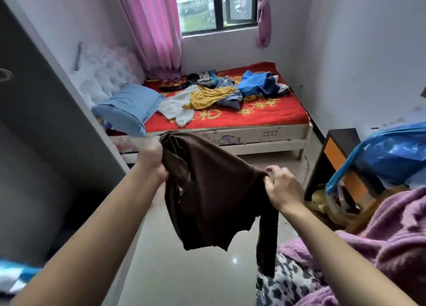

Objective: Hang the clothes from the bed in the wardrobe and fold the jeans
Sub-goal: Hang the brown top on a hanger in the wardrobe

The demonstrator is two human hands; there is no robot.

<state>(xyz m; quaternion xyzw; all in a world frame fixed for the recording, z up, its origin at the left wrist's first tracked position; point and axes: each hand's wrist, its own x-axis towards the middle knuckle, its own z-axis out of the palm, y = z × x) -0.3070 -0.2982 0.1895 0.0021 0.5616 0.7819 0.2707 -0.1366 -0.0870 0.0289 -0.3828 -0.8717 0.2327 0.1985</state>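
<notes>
two hands: left hand (pixel 151 159), right hand (pixel 283 188). one brown garment (pixel 214 190). one bed (pixel 253 116) at 12 o'clock, one blue pillow (pixel 126 107), two pink curtains (pixel 152 28), one window (pixel 216 3).

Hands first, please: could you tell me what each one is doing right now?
Left hand: closed on the dark brown cloth garment.
Right hand: pinching the same garment's other edge.

Bare floor (pixel 184 271) runs clear between wardrobe (pixel 46 121) and cluttered side table (pixel 338 153).
</notes>
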